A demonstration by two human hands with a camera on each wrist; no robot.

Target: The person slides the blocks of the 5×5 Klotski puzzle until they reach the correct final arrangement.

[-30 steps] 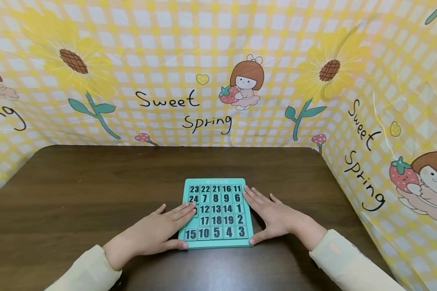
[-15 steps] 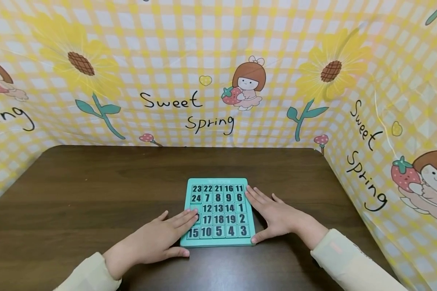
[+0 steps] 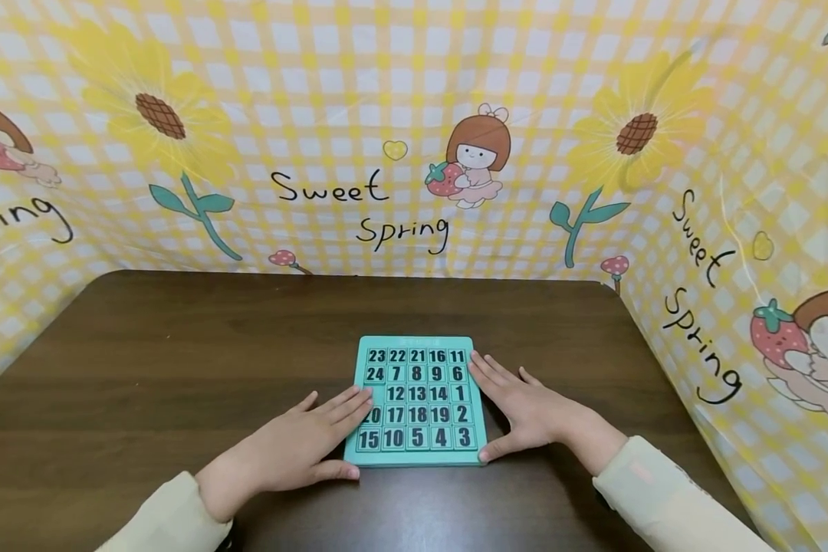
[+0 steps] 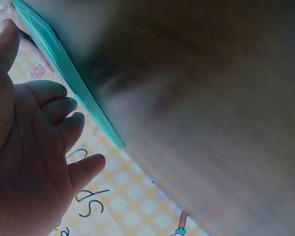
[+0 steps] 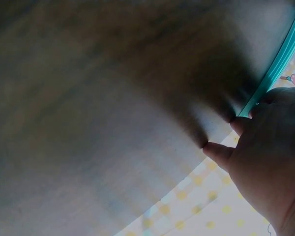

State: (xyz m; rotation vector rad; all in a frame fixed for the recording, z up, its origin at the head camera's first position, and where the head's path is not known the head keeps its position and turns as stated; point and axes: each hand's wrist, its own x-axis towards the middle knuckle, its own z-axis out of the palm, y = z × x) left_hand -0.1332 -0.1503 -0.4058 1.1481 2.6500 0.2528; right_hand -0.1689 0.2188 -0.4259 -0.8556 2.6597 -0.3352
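A turquoise number slide puzzle (image 3: 414,460) lies flat on the table in the head view. Its one bare slot sits at the left end of the third row, just above the 20 tile (image 3: 372,416). My left hand (image 3: 293,445) reaches over the puzzle's left side, straight fingertips beside that slot and partly covering the 20. Its thumb lies by the lower left corner. Along the right edge rests my right hand (image 3: 524,410), fingers extended against the frame and thumb at the lower right corner. Both wrist views show the puzzle's side edge (image 4: 71,78) close to the fingers.
The dark wooden table (image 3: 214,330) extends around the puzzle. A yellow checked cloth (image 3: 331,92) with flowers and "Sweet Spring" lettering hangs behind the table and along its sides.
The 20 tile has slid down one row under my left fingers, so the bare slot is now above it. My left fingers then shifted slightly up. The right hand stays against the edge.
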